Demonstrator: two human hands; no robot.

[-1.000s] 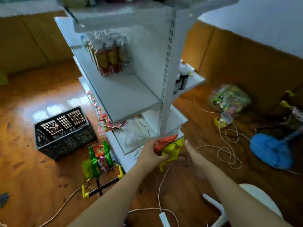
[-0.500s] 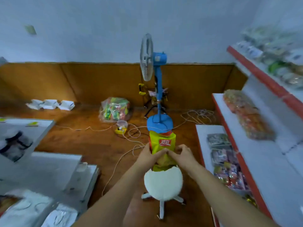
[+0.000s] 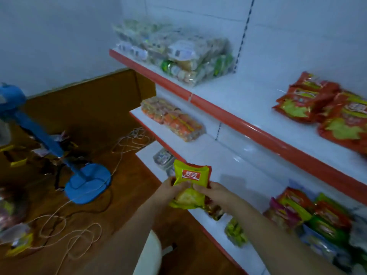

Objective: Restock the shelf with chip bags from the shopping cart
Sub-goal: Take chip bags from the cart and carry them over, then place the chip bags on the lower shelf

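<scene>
A yellow chip bag (image 3: 190, 179) with a red label is upright in front of me, held from both sides. My left hand (image 3: 172, 187) pinches its left edge and my right hand (image 3: 213, 192) grips its right edge. The bag hovers beside the white wall shelf with red-trimmed edges (image 3: 248, 127). On the upper shelf at the right lie red and orange chip bags (image 3: 325, 108). The shopping cart is out of view.
Clear-wrapped snack packs (image 3: 178, 56) fill the upper shelf's left end; orange packs (image 3: 174, 120) lie one shelf lower. Mixed colourful bags (image 3: 309, 213) crowd the lower right shelf. A blue standing fan (image 3: 87, 183), loose white cords (image 3: 65, 231) and a white stool (image 3: 149, 255) occupy the wooden floor.
My view has swung right from the grey shelf and floor to the red-trimmed wall shelf. Both hands now hold the yellow bag, which has come up beside the shelves.
</scene>
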